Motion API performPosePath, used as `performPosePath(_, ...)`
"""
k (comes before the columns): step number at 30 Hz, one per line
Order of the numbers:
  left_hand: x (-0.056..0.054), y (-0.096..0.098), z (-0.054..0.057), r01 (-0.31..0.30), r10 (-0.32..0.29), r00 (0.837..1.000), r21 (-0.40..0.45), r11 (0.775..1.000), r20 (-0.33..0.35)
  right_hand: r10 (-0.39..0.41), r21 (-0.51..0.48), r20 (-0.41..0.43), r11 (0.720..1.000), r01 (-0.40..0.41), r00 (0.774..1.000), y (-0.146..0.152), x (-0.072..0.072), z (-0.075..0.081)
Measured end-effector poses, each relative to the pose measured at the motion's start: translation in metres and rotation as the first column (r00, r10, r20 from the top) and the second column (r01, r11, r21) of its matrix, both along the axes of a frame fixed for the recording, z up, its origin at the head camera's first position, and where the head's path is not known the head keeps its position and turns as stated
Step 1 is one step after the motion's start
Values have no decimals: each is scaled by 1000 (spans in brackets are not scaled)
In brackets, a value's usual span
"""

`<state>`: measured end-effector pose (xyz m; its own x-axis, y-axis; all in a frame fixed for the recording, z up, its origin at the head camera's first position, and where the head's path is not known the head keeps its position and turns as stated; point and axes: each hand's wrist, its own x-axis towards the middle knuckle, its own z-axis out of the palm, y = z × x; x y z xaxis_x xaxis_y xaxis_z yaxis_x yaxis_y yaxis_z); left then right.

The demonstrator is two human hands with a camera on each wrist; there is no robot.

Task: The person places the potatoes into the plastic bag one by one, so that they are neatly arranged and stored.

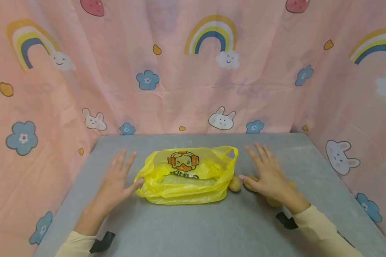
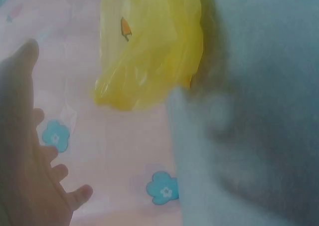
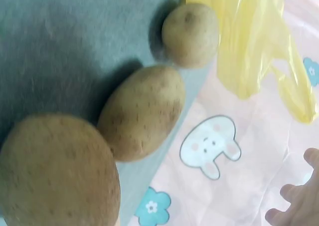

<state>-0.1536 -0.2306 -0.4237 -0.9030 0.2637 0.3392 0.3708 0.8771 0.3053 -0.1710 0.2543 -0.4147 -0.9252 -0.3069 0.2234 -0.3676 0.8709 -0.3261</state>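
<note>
1. Main worry, imo: rolling. The potatoes (image 3: 142,113) are rounded and sat loose on the bench (image 1: 180,232), right of the bag (image 1: 189,174), so one could easily be knocked away by a careless sweep of the right hand (image 1: 267,175).
2. The bag looks super light. If it's brushed by the left hand (image 1: 115,182), it could be slid or crumpled, and its mouth might be folded over.
3. The handle (image 3: 301,99) at the far right could get snagged by a finger, and the whole thing would be dragged along. Thin plastic might also be torn if it's yanked.
4. State of the hands: held well apart, fingers spread, one each side of the bag, nothing gripped. In the head view the left thumb is overlapped with the bag's left edge, but a gap is shown in the left wrist view.
5. Looks: the bag is placed mid-bench, bright yellow, see-through and wrinkly, mouth gaping. A winking duck print (image 1: 183,162) with orange headphones is carried on the far side, with the lettering below partly lost in folds.
6. The potatoes are tan, smooth-ish and speckled; three can be made out in the right wrist view.
</note>
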Motion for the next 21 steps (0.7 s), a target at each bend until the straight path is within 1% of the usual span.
performPosePath(3, -3, 5, -4, 47, -47, 999, 55, 997, -4, 27, -10, -11, 1000, -27, 1000, -4, 2, -2)
performPosePath(8, -8, 13, -10, 104, -110, 994, 141, 985, 31, 76, -35, -7, 997, -76, 997, -9, 6, -9)
performPosePath(12, -13, 18, -15, 112, -124, 990, 154, 982, 73, 103, -37, 14, 994, -103, 995, -11, 9, -15)
performPosePath(16, -16, 22, -21, 111, -129, 984, 143, 983, 125, 116, -31, 32, 993, -115, 993, -12, 10, -22)
performPosePath(21, -22, 27, -33, 116, -138, 974, 125, 985, 181, 116, -33, 79, 993, -113, 990, -11, 11, -29)
